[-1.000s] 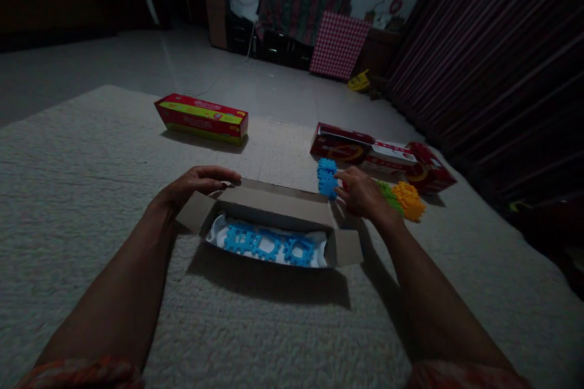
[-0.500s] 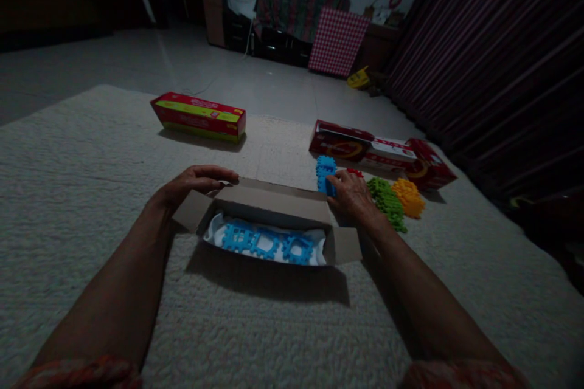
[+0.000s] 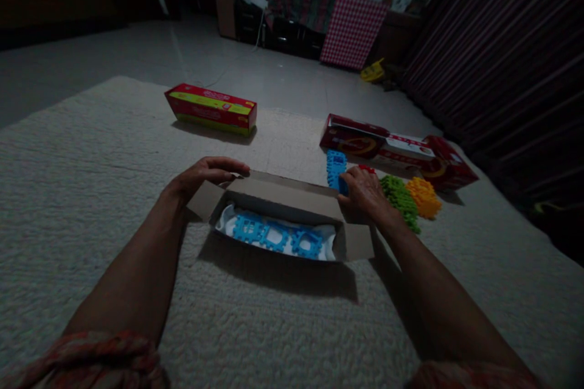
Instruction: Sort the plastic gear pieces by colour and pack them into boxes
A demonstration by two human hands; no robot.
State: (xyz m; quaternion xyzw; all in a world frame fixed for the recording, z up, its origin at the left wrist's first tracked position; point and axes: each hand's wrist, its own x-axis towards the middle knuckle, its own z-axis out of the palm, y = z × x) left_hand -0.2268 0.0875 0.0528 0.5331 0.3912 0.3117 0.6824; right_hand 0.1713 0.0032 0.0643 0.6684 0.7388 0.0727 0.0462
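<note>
An open cardboard box (image 3: 292, 193) lies in front of me with its flaps spread. Inside, on white lining, sit three blue toothed plastic building blocks (image 3: 274, 236) in a row. My left hand (image 3: 205, 175) rests at the box's back left corner, fingers stretched along the raised flap. Behind the right end of the box, my right hand (image 3: 365, 189) has its fingers curled on a blue building block (image 3: 337, 164) at the near end of a blue group. The fingertips are partly hidden. Red blocks (image 3: 366, 169) show just behind that hand.
Green blocks (image 3: 400, 199) and orange blocks (image 3: 423, 197) lie in piles to the right. Dark red boxes (image 3: 387, 147) stand behind them. A red and yellow box (image 3: 212, 108) sits at the far left of the quilted mat (image 3: 283, 328). A curtain (image 3: 511, 42) hangs at right.
The whole view has shifted, so everything appears farther right and slightly higher. Both hands keep their places at the box and the blue blocks. The blue group looks slightly turned.
</note>
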